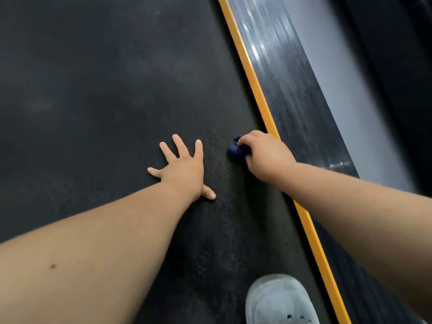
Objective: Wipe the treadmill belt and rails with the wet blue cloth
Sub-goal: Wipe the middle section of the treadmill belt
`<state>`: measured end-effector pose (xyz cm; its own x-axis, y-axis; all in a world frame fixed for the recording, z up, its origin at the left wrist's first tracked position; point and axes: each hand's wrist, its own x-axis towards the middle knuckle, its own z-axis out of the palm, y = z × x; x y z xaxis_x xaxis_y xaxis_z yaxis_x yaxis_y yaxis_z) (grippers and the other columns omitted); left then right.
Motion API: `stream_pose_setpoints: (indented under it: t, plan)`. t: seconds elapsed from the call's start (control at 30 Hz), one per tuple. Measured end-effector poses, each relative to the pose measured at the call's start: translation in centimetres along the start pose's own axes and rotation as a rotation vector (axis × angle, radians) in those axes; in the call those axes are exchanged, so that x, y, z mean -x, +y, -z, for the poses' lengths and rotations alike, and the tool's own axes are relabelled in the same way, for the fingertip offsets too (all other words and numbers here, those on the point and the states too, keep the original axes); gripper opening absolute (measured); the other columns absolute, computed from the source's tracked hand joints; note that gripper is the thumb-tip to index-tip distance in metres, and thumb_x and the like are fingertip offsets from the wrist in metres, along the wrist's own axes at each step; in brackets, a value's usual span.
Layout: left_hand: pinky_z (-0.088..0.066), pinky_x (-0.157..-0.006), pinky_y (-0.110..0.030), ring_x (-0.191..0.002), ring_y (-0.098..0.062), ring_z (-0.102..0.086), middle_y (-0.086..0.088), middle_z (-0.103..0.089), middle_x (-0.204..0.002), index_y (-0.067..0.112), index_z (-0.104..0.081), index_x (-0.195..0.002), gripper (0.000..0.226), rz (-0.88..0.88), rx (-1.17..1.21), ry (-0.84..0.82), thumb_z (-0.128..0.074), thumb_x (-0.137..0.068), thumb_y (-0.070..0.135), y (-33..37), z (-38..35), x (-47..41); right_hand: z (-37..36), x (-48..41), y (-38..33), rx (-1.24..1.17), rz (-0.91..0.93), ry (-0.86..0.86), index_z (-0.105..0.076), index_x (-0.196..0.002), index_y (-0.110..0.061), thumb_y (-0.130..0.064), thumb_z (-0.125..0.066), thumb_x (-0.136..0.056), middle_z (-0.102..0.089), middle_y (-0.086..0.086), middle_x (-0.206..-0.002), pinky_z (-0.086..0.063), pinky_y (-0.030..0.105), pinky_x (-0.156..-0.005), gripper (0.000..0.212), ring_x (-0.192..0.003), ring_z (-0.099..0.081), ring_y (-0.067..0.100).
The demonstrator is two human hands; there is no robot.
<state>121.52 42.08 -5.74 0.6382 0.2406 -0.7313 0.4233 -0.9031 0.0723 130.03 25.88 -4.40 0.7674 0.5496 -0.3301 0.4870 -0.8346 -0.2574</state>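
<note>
The dark textured treadmill belt (105,90) fills most of the view. My left hand (184,167) presses flat on it with fingers spread. To its right, my right hand (266,155) grips a bunched dark blue cloth (236,150) against the belt, close to the yellow strip (257,90) that borders the belt. Beyond that strip runs the ribbed black side rail (292,97), shiny in places. Most of the cloth is hidden under my fingers.
A grey shoe (278,300) stands on the belt at the bottom, near the yellow strip. A pale grey band (346,101) edges the rail's outer side, with dark floor (402,66) beyond.
</note>
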Motion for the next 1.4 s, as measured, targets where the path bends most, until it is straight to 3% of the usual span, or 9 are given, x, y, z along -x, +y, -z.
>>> stream_pose_setpoints:
  t: [0.1, 0.2, 0.37, 0.47, 0.7, 0.9, 1.17, 1.3, 1.4]
  plan:
    - [-0.019, -0.095, -0.079, -0.136, -0.048, 0.024, -0.015, 0.035, -0.149, 0.034, 0.021, -0.146, 0.141, 0.008, -0.003, -0.008, -0.082, -0.053, 0.062, 0.1, 0.3, 0.2, -1.4, 3.8, -1.4, 0.004, 0.074, -0.083, -0.059, -0.118, -0.028, -0.014, -0.052, -0.086, -0.055, -0.005, -0.120, -0.044, 0.031, -0.085, 0.035, -0.108, -0.049, 0.021]
    - [-0.018, -0.095, -0.079, -0.137, -0.048, 0.024, -0.015, 0.035, -0.149, 0.034, 0.021, -0.146, 0.141, 0.016, -0.002, -0.010, -0.082, -0.054, 0.062, 0.1, 0.3, 0.3, -1.6, 5.2, -1.7, -0.002, 0.086, -0.161, -0.060, -0.117, -0.030, -0.015, -0.052, -0.087, -0.055, -0.005, -0.117, -0.048, 0.039, -0.087, 0.035, -0.110, -0.048, 0.021]
    - [-0.017, -0.095, -0.079, -0.137, -0.048, 0.024, -0.016, 0.035, -0.149, 0.033, 0.020, -0.146, 0.140, 0.005, 0.002, -0.008, -0.082, -0.055, 0.061, 0.1, 0.3, 0.4, -0.3, 2.7, -0.7, -0.075, -0.131, 0.200, -0.054, -0.125, -0.024, -0.014, -0.055, -0.089, -0.049, -0.001, -0.128, -0.045, 0.039, -0.088, 0.037, -0.116, -0.044, 0.026]
    - [-0.017, -0.095, -0.079, -0.137, -0.048, 0.024, -0.017, 0.034, -0.149, 0.032, 0.020, -0.146, 0.140, -0.001, 0.000, -0.008, -0.082, -0.055, 0.061, 0.0, 0.3, 0.4, -1.7, 3.6, -2.8, 0.007, -0.226, 0.086, -0.054, -0.122, -0.022, -0.018, -0.056, -0.090, -0.049, 0.002, -0.123, -0.045, 0.036, -0.078, 0.033, -0.112, -0.045, 0.024]
    - [-0.019, -0.097, -0.077, -0.138, -0.047, 0.023, -0.016, 0.035, -0.149, 0.033, 0.020, -0.146, 0.138, -0.007, 0.003, 0.006, -0.080, -0.056, 0.063, -0.1, 0.3, 0.7, -4.0, 9.1, -5.8, -0.107, -0.197, -0.017, -0.051, -0.124, -0.023, -0.016, -0.048, -0.094, -0.050, -0.001, -0.122, -0.048, 0.036, -0.086, 0.031, -0.114, -0.046, 0.020]
    - [-0.019, -0.095, -0.078, -0.137, -0.049, 0.022, -0.019, 0.034, -0.149, 0.030, 0.019, -0.147, 0.138, -0.011, 0.016, 0.013, -0.081, -0.058, 0.061, -0.2, 0.3, 0.8, -4.1, 8.1, -6.6, -0.041, -0.215, 0.001, -0.047, -0.118, -0.026, -0.012, -0.048, -0.091, -0.049, -0.001, -0.117, -0.042, 0.033, -0.070, 0.030, -0.103, -0.047, 0.022]
    - [-0.018, -0.093, -0.080, -0.135, -0.051, 0.024, -0.019, 0.036, -0.147, 0.031, 0.023, -0.146, 0.140, -0.003, 0.003, -0.023, -0.081, -0.057, 0.060, 0.2, 0.4, 0.1, -2.6, 5.5, -4.4, -0.095, -0.149, -0.041, -0.055, -0.114, -0.031, -0.010, -0.054, -0.088, -0.049, -0.004, -0.116, -0.045, 0.035, -0.082, 0.033, -0.110, -0.045, 0.021]
    - [-0.017, -0.092, -0.081, -0.134, -0.051, 0.026, -0.017, 0.038, -0.147, 0.033, 0.024, -0.145, 0.142, 0.004, 0.030, -0.026, -0.084, -0.055, 0.057, 0.4, 0.4, -0.3, -1.0, -0.8, -0.8, -0.100, -0.199, 0.268, -0.061, -0.115, -0.026, -0.009, -0.051, -0.088, -0.052, 0.002, -0.119, -0.039, 0.032, -0.082, 0.033, -0.110, -0.046, 0.028]
    - [-0.018, -0.093, -0.081, -0.135, -0.051, 0.024, -0.017, 0.037, -0.148, 0.033, 0.023, -0.145, 0.141, 0.019, 0.015, -0.010, -0.083, -0.055, 0.058, 0.1, 0.1, -0.2, -2.9, -1.6, -1.2, -0.076, -0.228, 0.295, -0.060, -0.117, -0.024, -0.011, -0.052, -0.089, -0.053, 0.002, -0.116, -0.036, 0.028, -0.074, 0.032, -0.107, -0.049, 0.027]
